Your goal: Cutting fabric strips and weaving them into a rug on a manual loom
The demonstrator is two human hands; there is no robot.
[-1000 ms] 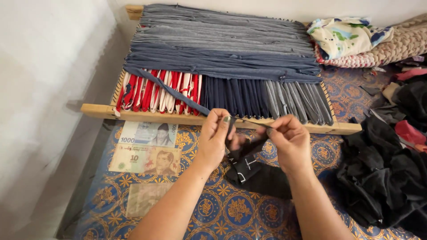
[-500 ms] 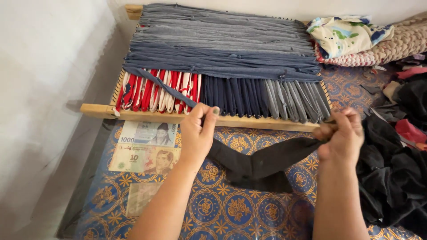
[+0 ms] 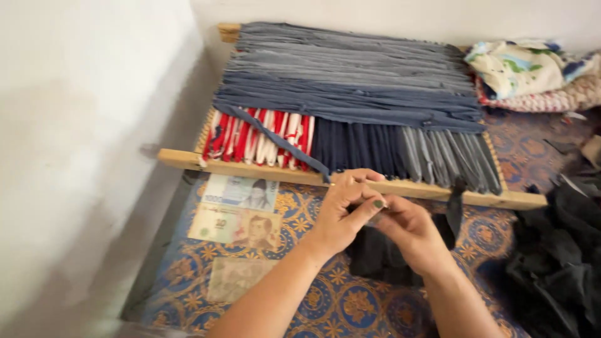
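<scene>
- Seen from the head camera, both hands meet just in front of the wooden bar (image 3: 263, 170) at the near end of a weaving frame.
- Left hand (image 3: 343, 209): fingers curled and pinched shut on the end of a blue fabric strip (image 3: 275, 139), which runs slantwise up across the red-and-white strands.
- Right hand (image 3: 410, 235): fingers closed together against the left hand's fingertips; it seems to grip the dark cloth (image 3: 382, 256) bunched below it, though exactly what it pinches is hidden.
- Dark cloth: soft, limp, near black, lying on the mat just under both hands, with one narrow end (image 3: 456, 209) rising over the bar.
- Weaving frame (image 3: 228, 30): flat and rectangular, of pale wood; the far part is packed with grey-blue woven rows (image 3: 350, 75), ribbed and dense, while the near part shows loose upright strands in red-white, navy and grey.
- Mat (image 3: 325, 300): blue with orange medallions.
- Three banknotes (image 3: 241, 191) lie flat left of the hands.
- Black rags (image 3: 557, 263) are heaped at the right; a quilted bundle (image 3: 532, 72) sits at the far right.
</scene>
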